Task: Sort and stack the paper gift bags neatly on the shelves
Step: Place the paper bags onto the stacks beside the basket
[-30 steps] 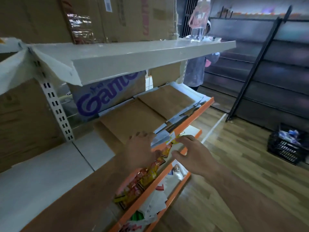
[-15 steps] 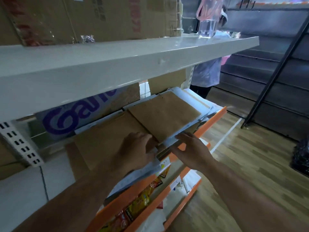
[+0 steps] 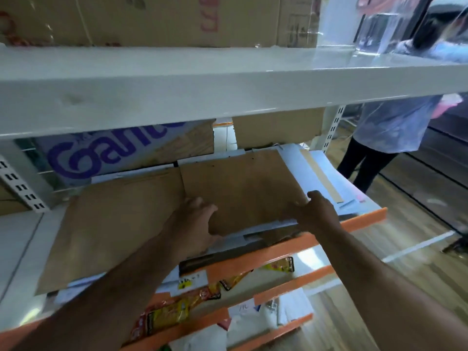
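Two stacks of flat brown paper gift bags lie side by side on the middle shelf (image 3: 364,219), which has an orange front edge. The right stack (image 3: 243,183) rests on white and grey bags that stick out to the right. My left hand (image 3: 195,224) grips this stack's near left corner, fingers curled over its top. My right hand (image 3: 314,211) grips its near right corner, thumb on the brown top sheet. The left stack (image 3: 114,224) lies untouched beside my left forearm.
A white shelf (image 3: 202,79) hangs just above, loaded with cardboard boxes. A purple-lettered box (image 3: 106,153) stands behind the bags. Lower orange-edged shelves hold yellow snack packets (image 3: 177,312) and white bags. A person (image 3: 390,127) stands to the right on the wooden floor.
My view has closed in on the middle shelf. Both hands rose from the shelf's front edge and took hold of the right brown stack's near corners.
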Tool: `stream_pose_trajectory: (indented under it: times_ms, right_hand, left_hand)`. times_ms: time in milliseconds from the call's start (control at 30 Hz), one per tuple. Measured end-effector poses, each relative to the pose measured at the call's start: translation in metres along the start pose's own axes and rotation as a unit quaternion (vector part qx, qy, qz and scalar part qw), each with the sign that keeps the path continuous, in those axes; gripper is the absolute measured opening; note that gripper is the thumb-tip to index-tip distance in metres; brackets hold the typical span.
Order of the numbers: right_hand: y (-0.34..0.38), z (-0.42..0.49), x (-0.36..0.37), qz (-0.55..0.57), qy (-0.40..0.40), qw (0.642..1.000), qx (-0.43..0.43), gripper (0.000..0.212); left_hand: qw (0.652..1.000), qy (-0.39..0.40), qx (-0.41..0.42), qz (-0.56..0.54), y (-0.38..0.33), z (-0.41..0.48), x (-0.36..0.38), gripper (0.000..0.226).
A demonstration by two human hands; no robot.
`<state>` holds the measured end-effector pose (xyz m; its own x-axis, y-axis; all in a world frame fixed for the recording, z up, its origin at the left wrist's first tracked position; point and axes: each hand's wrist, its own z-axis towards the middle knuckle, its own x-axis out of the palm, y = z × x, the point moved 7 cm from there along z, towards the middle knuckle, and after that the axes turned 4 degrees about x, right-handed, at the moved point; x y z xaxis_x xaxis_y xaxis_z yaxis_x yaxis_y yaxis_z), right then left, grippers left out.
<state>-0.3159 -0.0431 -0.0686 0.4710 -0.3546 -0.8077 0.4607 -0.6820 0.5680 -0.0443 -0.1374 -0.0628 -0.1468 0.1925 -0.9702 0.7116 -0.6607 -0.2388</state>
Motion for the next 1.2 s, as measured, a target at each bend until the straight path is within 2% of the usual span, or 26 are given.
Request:
stream_pose_trajectory:
  times_ms: [133,200,233,300,333,367,400,500,567,767,900,1067,1200]
  right_hand:
    - [-0.010,0.023,0.002,0.043,0.040,0.998,0.036,0.041]
    - [-0.008,0.023,-0.001,0.147,0.059,0.986,0.049,0.032]
    - [-0.007,0.023,-0.001,0.250,0.067,0.964,0.061,0.030]
    - [-0.007,0.019,0.006,0.463,0.095,0.875,0.107,0.026]
    - [-0.002,0.013,0.011,0.534,0.115,0.829,0.119,0.020]
    - [0.005,0.007,0.018,0.571,0.139,0.801,0.117,0.014]
    - [0.013,-0.002,0.025,0.580,0.166,0.790,0.110,0.010]
    - [0.030,-0.024,0.043,0.507,0.224,0.829,0.075,0.015]
    - [0.039,-0.034,0.052,0.477,0.252,0.840,0.059,0.020]
    - [0.059,-0.048,0.066,0.478,0.291,0.828,0.037,0.015]
    - [0.067,-0.057,0.069,0.500,0.267,0.823,0.027,0.009]
    - [0.076,-0.072,0.083,0.523,0.235,0.819,0.039,0.007]
    - [0.087,-0.091,0.099,0.548,0.224,0.804,0.061,0.010]
  left_hand:
    - [0.999,-0.006,-0.033,0.004,-0.001,0.002,0.003,0.076]
    - [0.999,-0.008,-0.041,0.002,-0.001,0.004,0.002,0.075]
    - [0.999,-0.009,-0.045,-0.001,-0.001,0.004,0.001,0.075]
    - [0.998,-0.014,-0.052,-0.012,0.001,0.005,0.000,0.074]
    - [0.998,-0.019,-0.055,-0.018,0.001,0.005,0.000,0.074]
    - [0.998,-0.024,-0.058,-0.023,0.001,0.005,0.000,0.074]
    - [0.997,-0.030,-0.061,-0.029,0.001,0.004,0.000,0.073]
    - [0.996,-0.044,-0.064,-0.042,-0.001,0.002,-0.001,0.071]
    - [0.995,-0.049,-0.064,-0.057,0.000,-0.002,-0.002,0.069]
    - [0.992,-0.056,-0.067,-0.092,0.014,-0.021,-0.009,0.070]
    - [0.987,-0.064,-0.089,-0.113,0.034,-0.039,-0.015,0.077]
    - [0.976,-0.090,-0.141,-0.140,0.077,-0.068,-0.023,0.079]
    - [0.964,-0.099,-0.237,-0.066,0.124,-0.099,-0.031,0.075]
